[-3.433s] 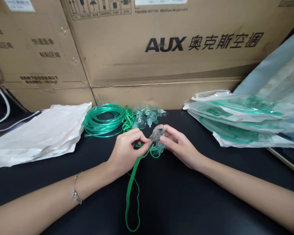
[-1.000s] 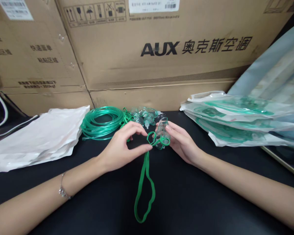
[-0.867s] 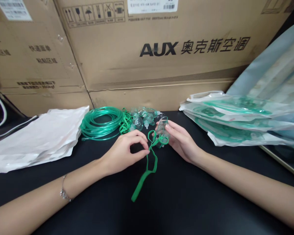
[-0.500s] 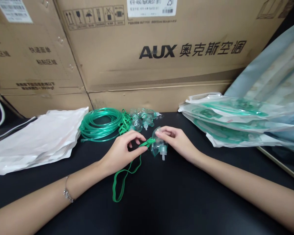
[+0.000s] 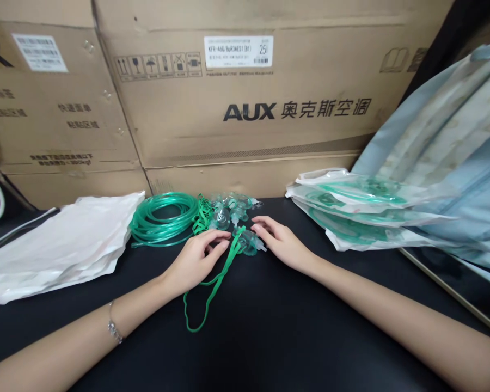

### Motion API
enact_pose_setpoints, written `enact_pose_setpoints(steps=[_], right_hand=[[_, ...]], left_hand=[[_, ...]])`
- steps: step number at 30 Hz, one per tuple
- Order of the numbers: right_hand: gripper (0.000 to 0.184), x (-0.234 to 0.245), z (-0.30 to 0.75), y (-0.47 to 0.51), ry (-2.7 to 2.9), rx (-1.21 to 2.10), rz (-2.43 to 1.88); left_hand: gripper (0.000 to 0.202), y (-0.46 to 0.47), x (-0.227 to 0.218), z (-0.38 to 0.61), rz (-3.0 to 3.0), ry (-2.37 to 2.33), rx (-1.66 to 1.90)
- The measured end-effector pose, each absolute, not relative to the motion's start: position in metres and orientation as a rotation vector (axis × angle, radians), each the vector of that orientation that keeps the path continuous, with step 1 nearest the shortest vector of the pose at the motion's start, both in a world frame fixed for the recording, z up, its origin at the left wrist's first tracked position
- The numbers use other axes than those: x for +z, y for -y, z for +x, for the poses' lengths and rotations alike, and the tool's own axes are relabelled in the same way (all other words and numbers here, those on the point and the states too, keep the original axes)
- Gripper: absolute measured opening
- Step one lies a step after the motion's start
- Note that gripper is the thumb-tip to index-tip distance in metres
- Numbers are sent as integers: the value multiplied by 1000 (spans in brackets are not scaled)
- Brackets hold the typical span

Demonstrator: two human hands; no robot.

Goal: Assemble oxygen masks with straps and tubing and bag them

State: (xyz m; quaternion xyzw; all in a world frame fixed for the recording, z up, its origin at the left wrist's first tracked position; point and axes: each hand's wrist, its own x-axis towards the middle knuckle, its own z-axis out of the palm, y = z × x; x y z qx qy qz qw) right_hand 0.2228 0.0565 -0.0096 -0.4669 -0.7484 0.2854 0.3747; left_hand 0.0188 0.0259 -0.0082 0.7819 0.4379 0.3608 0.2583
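Clear plastic mask looking light, thin | green strap soft, limp | you are resting left hand and right hand loosely, gripping nothing | best hold: mask rim.

Two hands, one green strap, one tubing coil, two cartons

Big cardboard box: "AUX 奥克斯空调"; its white label: "KFR-46G", "25".

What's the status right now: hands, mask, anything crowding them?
Left hand open, fingers on green strap. Right hand open, fingertips at clear mask lying on the black table. Tubing coil and spare masks just behind.
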Motion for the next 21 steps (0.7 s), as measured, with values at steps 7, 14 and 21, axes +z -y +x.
enact_pose_setpoints(steps=[7, 14, 21], right_hand=[[44, -7, 255, -48, 2279, 546, -1070], [49, -23, 261, -47, 2489, 420, -1133], [62, -8, 256, -42, 2792, 300, -1266]], left_hand=[[33, -13, -13, -6, 2402, -1166, 873], [38, -13, -20, -13, 2526, -1108, 647], [43, -16, -14, -13, 2616, -1134, 379]])
